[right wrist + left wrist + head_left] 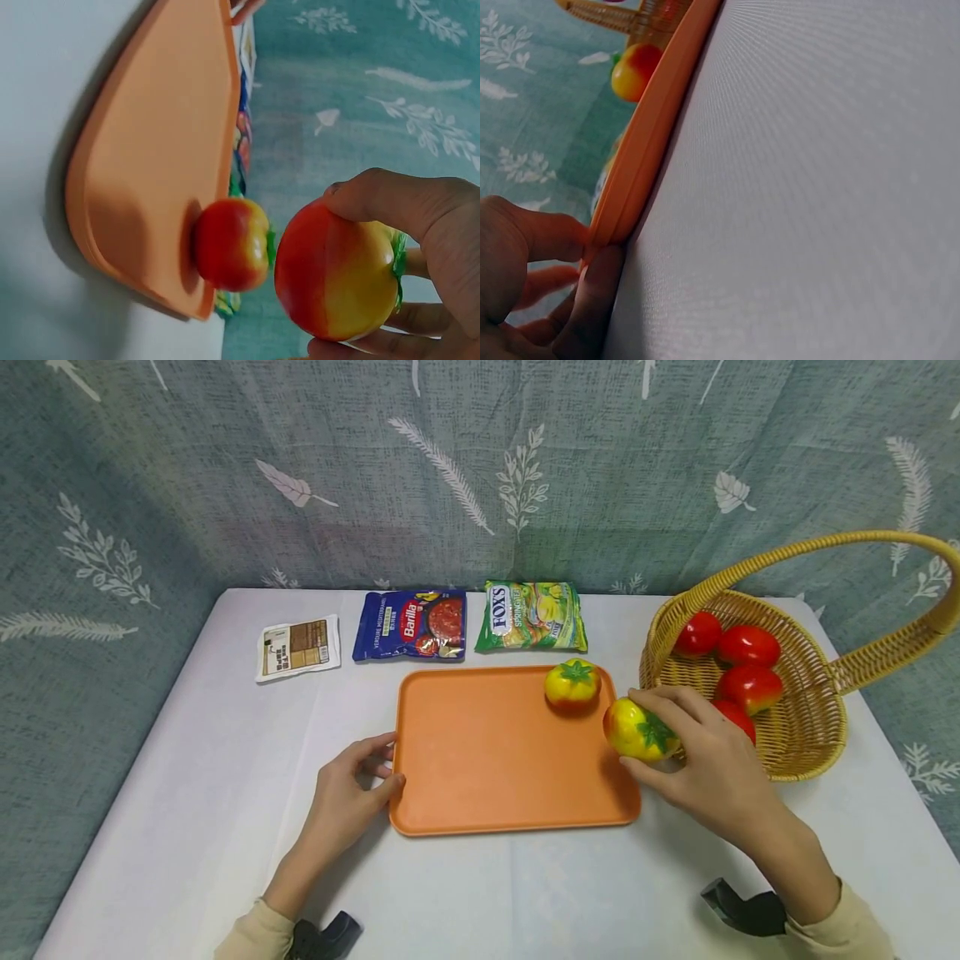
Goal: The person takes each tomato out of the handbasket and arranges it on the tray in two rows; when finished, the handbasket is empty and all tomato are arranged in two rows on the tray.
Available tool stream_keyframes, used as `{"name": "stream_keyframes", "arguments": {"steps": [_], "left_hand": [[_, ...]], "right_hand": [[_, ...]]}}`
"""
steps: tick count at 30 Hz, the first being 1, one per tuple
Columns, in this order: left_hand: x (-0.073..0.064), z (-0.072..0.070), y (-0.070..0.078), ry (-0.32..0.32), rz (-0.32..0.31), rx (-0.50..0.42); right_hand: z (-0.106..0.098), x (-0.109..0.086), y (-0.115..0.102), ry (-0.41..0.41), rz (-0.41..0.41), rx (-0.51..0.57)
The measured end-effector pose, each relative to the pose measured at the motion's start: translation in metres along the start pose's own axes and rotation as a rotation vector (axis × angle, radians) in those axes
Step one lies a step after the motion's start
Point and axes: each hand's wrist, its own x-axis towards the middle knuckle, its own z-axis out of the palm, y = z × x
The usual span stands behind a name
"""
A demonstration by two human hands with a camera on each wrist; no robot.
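We see the left hand (351,789) pinching the rim of one smooth orange tray (480,760); the right hand (708,768), fingers curled, holds one glossy yellow-red fruit (633,729) raised near its right edge. A second fruit (572,683) sits far right in it. Four red fruits (750,687), one partly hidden, fill part of a woven basket (813,739). Beyond lie three flat packets (408,627).

Sideways on the blue Barilla sauce pouch (409,626) stood the brand "Barilla" in white letters, with "VERDURE MEDITERRANE…" in small capitals along its left side, the ending unclear. The green candy bag (531,616) bore "FOXS" in large dark letters, with "SPRING TEA" beside it. The brown-and-white sachet (298,648) carried a barcode and dark characters too small to read.
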Motion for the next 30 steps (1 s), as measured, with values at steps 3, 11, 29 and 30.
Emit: {"name": "stream_keyframes", "arguments": {"steps": [3, 11, 29, 30], "left_hand": [[0.0, 0.0, 0.0, -0.001, -0.003, 0.002], [-0.002, 0.0, -0.001, 0.006, -0.006, -0.005], [-0.001, 0.001, 0.0, 0.018, 0.001, -0.023], [-0.001, 0.001, 0.0, 0.02, 0.002, -0.022]], "right_hand": [[0.006, 0.0, -0.002, -0.012, -0.017, 0.013], [0.02, -0.001, -0.004, -0.046, -0.027, 0.038], [0.045, -0.004, -0.006, -0.143, -0.055, 0.053], [0.047, -0.004, -0.006, -0.146, -0.057, 0.058]]}}
